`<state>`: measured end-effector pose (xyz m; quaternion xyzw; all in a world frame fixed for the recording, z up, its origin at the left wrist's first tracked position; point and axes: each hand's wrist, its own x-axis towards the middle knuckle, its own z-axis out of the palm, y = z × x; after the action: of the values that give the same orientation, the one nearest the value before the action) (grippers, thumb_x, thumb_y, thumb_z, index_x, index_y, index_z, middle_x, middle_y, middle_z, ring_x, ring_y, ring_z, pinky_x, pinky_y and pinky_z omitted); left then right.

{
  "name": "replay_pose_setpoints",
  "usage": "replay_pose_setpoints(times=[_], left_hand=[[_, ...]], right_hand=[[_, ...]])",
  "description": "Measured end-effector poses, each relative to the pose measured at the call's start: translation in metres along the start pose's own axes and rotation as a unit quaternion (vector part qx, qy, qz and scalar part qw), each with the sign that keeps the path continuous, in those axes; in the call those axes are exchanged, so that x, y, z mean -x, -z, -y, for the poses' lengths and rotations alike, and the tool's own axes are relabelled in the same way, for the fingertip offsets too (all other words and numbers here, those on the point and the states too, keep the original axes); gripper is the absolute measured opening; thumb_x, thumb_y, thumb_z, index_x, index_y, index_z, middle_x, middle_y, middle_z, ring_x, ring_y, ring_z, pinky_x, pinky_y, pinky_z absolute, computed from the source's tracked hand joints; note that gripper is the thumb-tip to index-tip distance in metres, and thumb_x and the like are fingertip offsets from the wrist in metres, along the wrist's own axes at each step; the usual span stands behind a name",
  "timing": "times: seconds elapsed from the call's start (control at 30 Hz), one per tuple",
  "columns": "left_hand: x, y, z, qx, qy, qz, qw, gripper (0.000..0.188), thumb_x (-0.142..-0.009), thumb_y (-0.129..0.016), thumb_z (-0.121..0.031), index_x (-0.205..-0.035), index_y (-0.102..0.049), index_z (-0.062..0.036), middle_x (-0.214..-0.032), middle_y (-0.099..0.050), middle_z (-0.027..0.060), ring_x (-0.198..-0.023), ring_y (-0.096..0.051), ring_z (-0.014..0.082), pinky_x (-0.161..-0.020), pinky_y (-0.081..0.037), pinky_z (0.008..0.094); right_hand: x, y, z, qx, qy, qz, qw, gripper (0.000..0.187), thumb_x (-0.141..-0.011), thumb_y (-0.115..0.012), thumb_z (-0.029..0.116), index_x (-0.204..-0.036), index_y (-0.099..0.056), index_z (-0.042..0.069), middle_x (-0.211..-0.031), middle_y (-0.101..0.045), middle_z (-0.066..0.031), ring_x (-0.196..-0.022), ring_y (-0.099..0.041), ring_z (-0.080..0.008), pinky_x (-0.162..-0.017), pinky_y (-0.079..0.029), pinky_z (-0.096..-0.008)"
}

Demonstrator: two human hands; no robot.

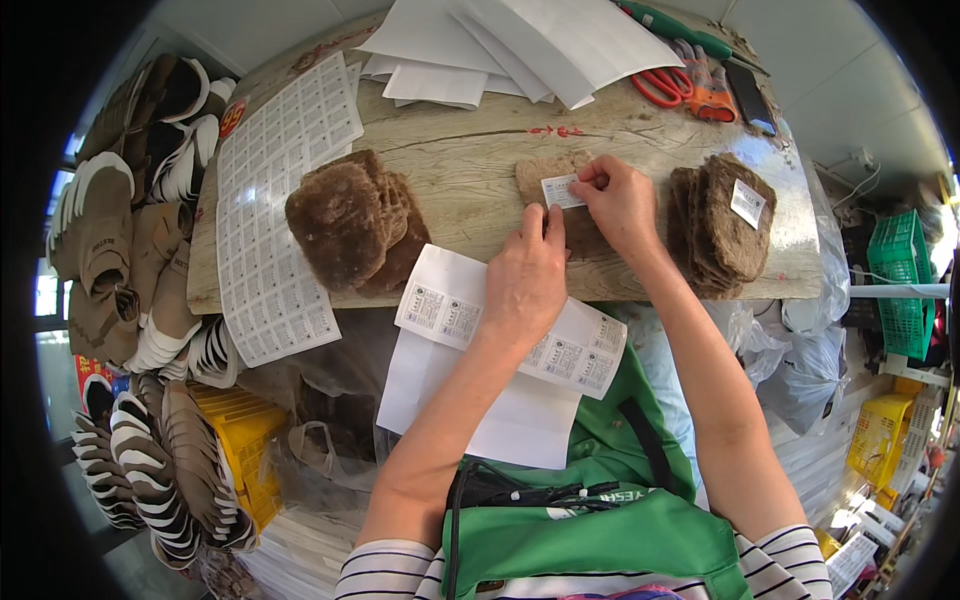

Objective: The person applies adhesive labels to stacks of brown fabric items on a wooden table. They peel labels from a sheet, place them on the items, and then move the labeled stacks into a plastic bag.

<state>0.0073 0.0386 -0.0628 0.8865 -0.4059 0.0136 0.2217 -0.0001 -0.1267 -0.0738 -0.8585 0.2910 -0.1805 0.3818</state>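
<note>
A small white printed label lies on a flat brown furry pad near the middle of the wooden table. My right hand is closed, its thumb and forefinger pinching the label's right end. My left hand has its outstretched fingertips at the label's lower left and on the pad. Its other fingers are partly hidden and hold a white sheet of labels, which hangs over the table's front edge. To the left is a stack of brown furry pads; another stack on the right has a label on top.
Long label sheets lie on the table's left side, and loose white paper at the back. Red-handled scissors, a green-handled tool and a dark phone-like object sit back right. Brown shoes are piled at left.
</note>
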Motion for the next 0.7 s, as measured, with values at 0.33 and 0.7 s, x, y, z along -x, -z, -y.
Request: replay_pose_setpoints(times=[0.33,0.7], left_hand=[[0.000,0.000,-0.001,0.016,0.001,-0.006,1.000,0.047,-0.085,-0.071,-0.010,-0.128,-0.056,0.0020,-0.117,-0.050,0.0130,-0.088,-0.067,0.0328,-0.068,-0.057,0.0433],[0.008,0.001,0.000,0.074,-0.001,-0.076,0.994,0.050,-0.083,-0.074,-0.010,-0.129,-0.056,-0.0009,-0.119,-0.053,0.0110,-0.084,-0.067,0.0329,-0.066,-0.055,0.0433]], right_hand=[[-0.002,0.004,-0.007,0.163,0.059,-0.074,0.982,0.061,-0.074,-0.084,0.036,-0.120,-0.060,0.005,-0.087,-0.071,-0.0131,-0.085,-0.069,-0.0324,-0.074,-0.053,-0.0433],[0.009,0.014,0.011,-0.083,-0.036,-0.002,0.996,0.041,-0.077,-0.082,0.032,-0.093,-0.067,-0.003,-0.081,-0.071,-0.0136,-0.073,-0.065,-0.0213,-0.069,-0.051,-0.0355]])
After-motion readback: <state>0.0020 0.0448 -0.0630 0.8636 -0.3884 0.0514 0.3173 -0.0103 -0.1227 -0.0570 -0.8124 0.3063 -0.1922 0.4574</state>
